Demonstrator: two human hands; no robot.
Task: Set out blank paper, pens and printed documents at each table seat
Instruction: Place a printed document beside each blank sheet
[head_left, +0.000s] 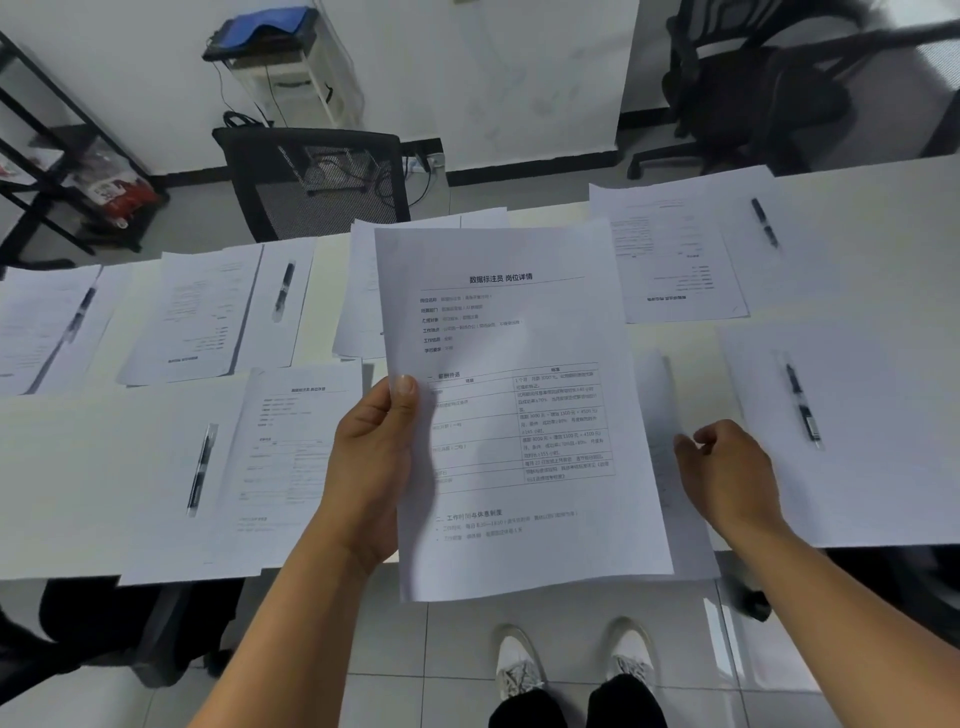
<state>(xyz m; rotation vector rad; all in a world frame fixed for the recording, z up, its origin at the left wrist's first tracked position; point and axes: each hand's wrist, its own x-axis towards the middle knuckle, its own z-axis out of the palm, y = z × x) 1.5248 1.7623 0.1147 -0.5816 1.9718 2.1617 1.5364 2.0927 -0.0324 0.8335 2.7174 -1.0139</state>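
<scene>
My left hand (371, 467) grips the left edge of a printed document (519, 405), held upright above the white table (62, 467), thumb on its front. Behind its right edge a second printed sheet (670, 415) sticks out past the table's front edge, and my right hand (727, 473) pinches it with curled fingers. Right of that hand lies blank paper (872, 467) with a black pen (802, 402) on it. The seat at the near left has blank paper, a pen (201, 467) and a printed document (291, 457).
Far-side seats hold papers with pens (284, 291) (764, 221) (80, 312). More loose sheets (358, 291) lie behind the held document. A black mesh chair (311, 182) stands across the table, another chair (769, 83) at the back right, a black shelf (62, 171) at the left.
</scene>
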